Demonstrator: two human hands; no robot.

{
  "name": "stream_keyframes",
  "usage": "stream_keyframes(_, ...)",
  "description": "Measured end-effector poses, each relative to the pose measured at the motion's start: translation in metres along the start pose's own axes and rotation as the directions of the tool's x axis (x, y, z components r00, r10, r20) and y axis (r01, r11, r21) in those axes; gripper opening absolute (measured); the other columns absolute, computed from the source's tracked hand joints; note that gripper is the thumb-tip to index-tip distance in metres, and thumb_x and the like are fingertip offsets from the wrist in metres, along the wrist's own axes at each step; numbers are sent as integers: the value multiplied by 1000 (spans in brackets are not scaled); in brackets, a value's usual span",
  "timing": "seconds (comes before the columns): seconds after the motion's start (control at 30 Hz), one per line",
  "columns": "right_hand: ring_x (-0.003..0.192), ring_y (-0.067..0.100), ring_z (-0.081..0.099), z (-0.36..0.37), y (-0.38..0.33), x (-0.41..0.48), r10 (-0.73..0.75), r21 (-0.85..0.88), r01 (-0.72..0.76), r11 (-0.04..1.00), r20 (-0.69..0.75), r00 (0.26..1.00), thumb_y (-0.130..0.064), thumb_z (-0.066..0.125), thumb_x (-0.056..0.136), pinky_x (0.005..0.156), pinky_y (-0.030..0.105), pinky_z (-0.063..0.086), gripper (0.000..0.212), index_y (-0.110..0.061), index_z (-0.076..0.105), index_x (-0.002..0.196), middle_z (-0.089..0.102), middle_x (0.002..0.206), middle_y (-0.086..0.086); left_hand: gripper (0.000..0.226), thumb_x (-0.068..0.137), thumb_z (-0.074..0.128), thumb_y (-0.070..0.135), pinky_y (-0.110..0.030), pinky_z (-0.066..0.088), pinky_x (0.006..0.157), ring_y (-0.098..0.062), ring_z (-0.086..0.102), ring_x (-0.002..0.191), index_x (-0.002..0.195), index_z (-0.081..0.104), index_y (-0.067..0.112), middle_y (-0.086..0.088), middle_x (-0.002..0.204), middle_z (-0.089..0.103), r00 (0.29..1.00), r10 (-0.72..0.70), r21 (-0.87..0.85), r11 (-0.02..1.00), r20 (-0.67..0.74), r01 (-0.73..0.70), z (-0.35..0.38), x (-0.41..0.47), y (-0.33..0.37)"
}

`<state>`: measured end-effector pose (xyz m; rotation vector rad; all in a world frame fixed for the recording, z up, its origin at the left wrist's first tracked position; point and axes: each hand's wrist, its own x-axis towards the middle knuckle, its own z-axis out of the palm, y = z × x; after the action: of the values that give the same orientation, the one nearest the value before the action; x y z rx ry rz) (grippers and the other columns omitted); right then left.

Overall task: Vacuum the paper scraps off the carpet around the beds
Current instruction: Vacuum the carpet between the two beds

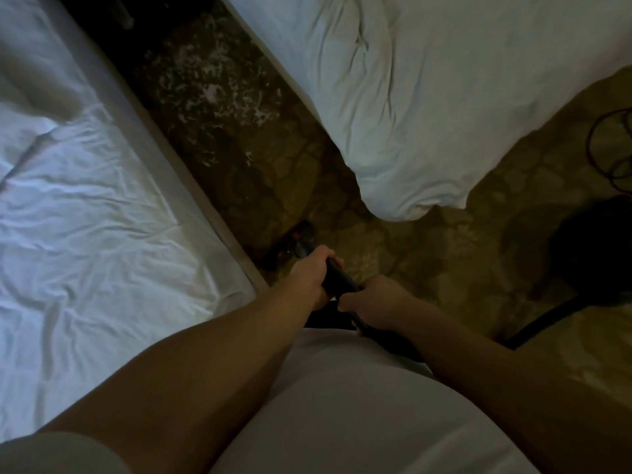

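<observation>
The left hand [313, 280] is curling its fingers round the black vacuum wand [338, 279], and the right hand [374, 304] is gripping it just behind. White paper scraps [219, 87] are lying on the patterned brown carpet [427, 254] between the left white-sheeted bed [85, 200] and the right white-sheeted bed [427, 97], well ahead of both hands.

The head of the vacuum [337, 275] was mostly lost in shadow beyond the left hand [309, 278]; the dark canister [595, 254] and cord [608, 145] ran off the right edge.
</observation>
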<state>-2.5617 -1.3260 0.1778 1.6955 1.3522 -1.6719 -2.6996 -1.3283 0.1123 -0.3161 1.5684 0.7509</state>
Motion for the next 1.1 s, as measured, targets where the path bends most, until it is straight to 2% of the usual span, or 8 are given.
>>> stream_keyframes(0.13,77,26,71,-14,41,-14,11,-8,-11,1000,-20,1000,-39,77,84,61,32,56,36,-8,68,101,72,90,11,20,87,64,19,-36,50,66,-25,56,69,73,58,7,-9,73,60,1000,5,-13,1000,-13,-5,25,-12,-39)
stream_keyframes(0.23,71,23,69,-36,91,-35,4,-55,-7,998,-43,999,-38,75,87,60,32,55,29,-11,66,92,70,85,8,23,85,65,22,-34,52,59,-25,58,69,70,60,7,-10,74,60,1000,3,-7,1000,9,-3,58,-25,-82)
stream_keyframes(0.33,74,27,74,-60,146,-62,25,-45,-26,999,-18,1000,-39,75,85,64,38,63,30,-13,67,96,72,89,11,23,87,65,20,-35,53,61,-24,58,65,69,60,7,-10,70,61,999,-17,-18,1000,44,17,101,-44,-132)
stream_keyframes(0.47,62,21,67,-85,213,-100,38,45,-36,998,-36,999,-28,74,89,51,27,53,19,-12,67,95,69,82,9,35,91,62,20,-36,50,66,-24,54,66,58,60,8,-8,66,59,992,-60,52,997,108,55,153,-65,-191)
stream_keyframes(0.57,71,25,68,-89,249,-123,69,101,-63,993,-61,996,-30,74,85,64,33,56,17,-15,69,89,71,83,8,27,95,62,22,-36,50,69,-24,55,65,72,61,7,-8,66,60,982,-133,124,985,136,116,179,-83,-217)
stream_keyframes(0.67,77,26,71,-95,273,-135,113,186,-96,978,-83,990,-32,77,82,70,36,59,21,-13,71,91,73,86,9,14,97,61,19,-33,48,58,-21,55,62,89,61,7,-7,65,60,977,-154,150,980,148,132,201,-93,-233)
stream_keyframes(0.93,72,23,71,-96,286,-143,121,210,-112,971,-30,992,-33,79,80,62,30,56,25,-13,73,95,75,86,8,20,97,59,18,-33,48,62,-21,54,63,80,60,8,-7,63,58,974,-141,183,977,177,108,204,-99,-247)
stream_keyframes(1.1,73,20,68,-96,248,-128,63,128,-64,990,14,998,-38,74,88,57,26,49,29,-14,72,103,72,91,6,13,93,66,19,-39,54,70,-25,59,68,90,62,6,-9,66,64,990,-55,143,989,132,36,180,-88,-210)
